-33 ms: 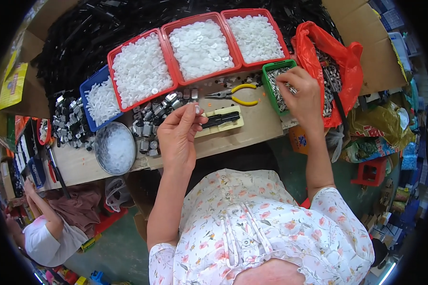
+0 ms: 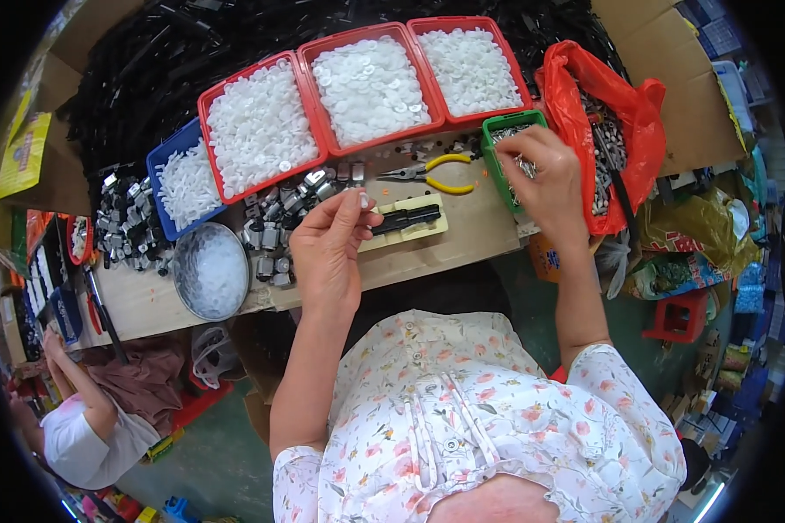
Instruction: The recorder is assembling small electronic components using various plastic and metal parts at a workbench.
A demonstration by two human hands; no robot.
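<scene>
Between the thumb and fingers of my left hand [image 2: 327,248] is a small white plastic piece [image 2: 364,200], held above the bench's front part. My right hand [image 2: 548,179] is over the green tray [image 2: 490,166] of small metal pins [image 2: 508,132], thumb and fingertips drawn together. Whatever sits in that pinch is too small to make out. Just right of my left hand lies a cream-coloured block [image 2: 434,228] with black parts [image 2: 406,216] in its recess. Pliers with yellow handles [image 2: 449,159] rest behind it.
Three red trays [image 2: 323,144] of white plastic pieces line the back, a blue tray [image 2: 161,213] to their left. Metal clips [image 2: 275,213] and a round metal bowl [image 2: 183,296] lie front left. A red bag [image 2: 645,113] stands right; another person's arm [image 2: 87,375] shows lower left.
My right hand has shifted slightly left and towards me over the green tray. The left hand stays almost still with its white piece.
</scene>
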